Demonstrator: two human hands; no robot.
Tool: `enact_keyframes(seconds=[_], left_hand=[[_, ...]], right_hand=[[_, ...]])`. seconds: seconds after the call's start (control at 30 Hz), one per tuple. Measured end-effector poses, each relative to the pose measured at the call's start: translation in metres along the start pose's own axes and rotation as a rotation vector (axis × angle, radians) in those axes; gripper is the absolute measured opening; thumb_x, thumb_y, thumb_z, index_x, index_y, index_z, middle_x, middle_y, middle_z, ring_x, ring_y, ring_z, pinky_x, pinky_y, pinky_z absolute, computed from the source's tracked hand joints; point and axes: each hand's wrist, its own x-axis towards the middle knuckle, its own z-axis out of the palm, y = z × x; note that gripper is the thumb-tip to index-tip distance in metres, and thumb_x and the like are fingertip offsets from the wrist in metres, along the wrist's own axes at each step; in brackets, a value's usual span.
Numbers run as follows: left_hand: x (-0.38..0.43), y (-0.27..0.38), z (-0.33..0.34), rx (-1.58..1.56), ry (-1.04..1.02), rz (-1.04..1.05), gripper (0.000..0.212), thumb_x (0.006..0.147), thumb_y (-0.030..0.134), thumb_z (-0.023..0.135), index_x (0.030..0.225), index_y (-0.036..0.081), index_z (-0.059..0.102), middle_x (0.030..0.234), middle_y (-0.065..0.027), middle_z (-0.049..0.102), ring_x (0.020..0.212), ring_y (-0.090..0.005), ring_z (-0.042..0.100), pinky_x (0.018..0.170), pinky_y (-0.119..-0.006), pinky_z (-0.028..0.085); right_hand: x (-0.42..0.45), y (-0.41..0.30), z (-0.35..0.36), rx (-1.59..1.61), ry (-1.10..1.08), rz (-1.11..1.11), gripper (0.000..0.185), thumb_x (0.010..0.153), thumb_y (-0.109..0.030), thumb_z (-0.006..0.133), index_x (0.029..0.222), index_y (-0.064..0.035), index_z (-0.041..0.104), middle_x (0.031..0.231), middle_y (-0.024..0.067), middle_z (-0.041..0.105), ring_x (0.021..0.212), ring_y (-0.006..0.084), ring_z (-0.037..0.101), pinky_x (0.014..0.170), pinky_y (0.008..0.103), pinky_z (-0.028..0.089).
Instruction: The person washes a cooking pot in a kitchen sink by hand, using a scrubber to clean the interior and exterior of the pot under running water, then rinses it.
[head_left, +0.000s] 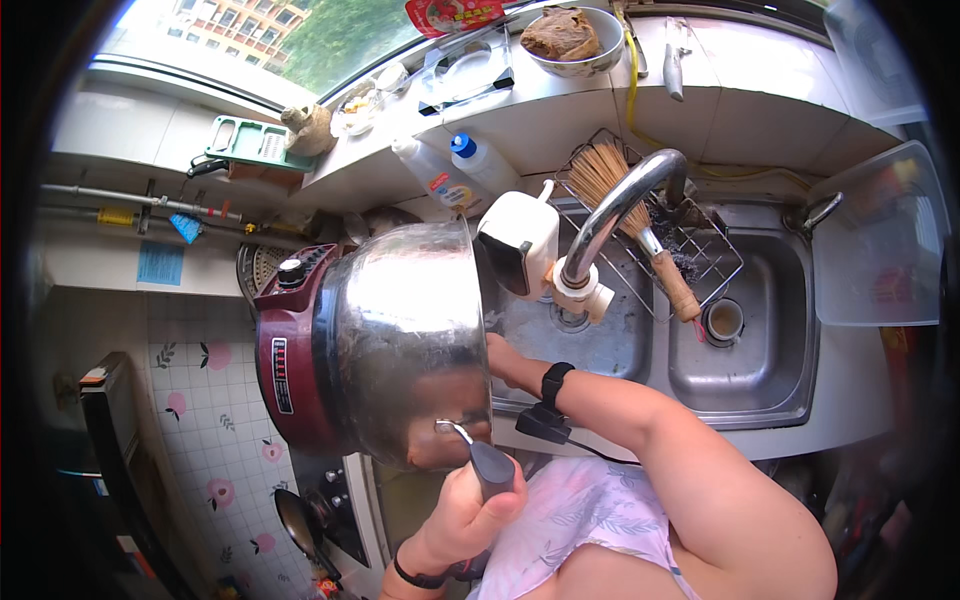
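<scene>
A large electric pot with a shiny metal bowl (409, 300) and a dark red base (300, 352) is tipped on its side. Its mouth faces the left basin of the steel sink (592, 360). My left hand (476, 506) is closed around the pot's dark grey side handle (491, 465). At the mouth of the pot is my right hand (508, 361), its fingers mostly hidden behind the rim, so its grip cannot be made out. A curved chrome faucet (622, 202) with a white water filter (521, 232) stands just right of the pot's rim.
Across the sink lies a wire rack (720, 259) with a bamboo brush (637, 217). A cup (724, 321) sits in the right basin. Behind are plastic bottles (487, 161), and a bowl (574, 64) and knife (673, 67) rest on the ledge. A gas stove (326, 487) is at lower left.
</scene>
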Motion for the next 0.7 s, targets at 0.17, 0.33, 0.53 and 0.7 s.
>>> enact_keyframes(seconds=[0.17,0.33,0.53,0.7], left_hand=[[-0.005,0.007,0.003,0.026,-0.019,-0.010,0.041,0.084,0.039,0.059,0.087,0.001,0.043,0.062,-0.0028,0.046,0.051,-0.0074,0.038,0.046,-0.020,0.031],[-0.016,0.016,-0.012,-0.150,0.095,0.084,0.043,0.085,0.040,0.057,0.094,0.000,0.044,0.061,-0.0032,0.047,0.051,-0.0085,0.041,0.048,-0.022,0.035],[-0.012,0.021,-0.056,-0.338,0.208,0.266,0.041,0.085,0.044,0.054,0.084,0.004,0.042,0.052,0.0020,0.036,0.035,-0.0048,0.030,0.032,-0.020,0.025],[-0.015,0.013,-0.103,-0.739,0.218,0.408,0.027,0.095,0.032,0.039,0.088,0.006,0.037,0.057,0.0030,0.037,0.037,-0.0010,0.031,0.031,-0.014,0.025]], right_hand=[[-0.004,0.004,0.007,0.068,0.005,0.013,0.022,0.074,-0.003,0.044,0.084,-0.0022,0.064,0.066,0.0017,0.056,0.058,0.0132,0.049,0.053,0.0288,0.038],[-0.024,0.003,-0.005,-0.240,0.018,-0.001,0.019,0.076,-0.005,0.047,0.086,-0.0021,0.063,0.072,0.0019,0.058,0.069,0.0113,0.051,0.064,0.0274,0.041],[-0.049,0.018,-0.031,-0.313,0.109,-0.059,0.023,0.076,-0.006,0.046,0.092,0.0007,0.061,0.080,0.0102,0.062,0.076,0.0178,0.056,0.069,0.0315,0.043],[-0.085,-0.005,-0.072,-0.439,0.194,-0.144,0.024,0.075,-0.007,0.045,0.094,0.0028,0.058,0.083,0.0218,0.061,0.080,0.0292,0.061,0.071,0.0382,0.044]])
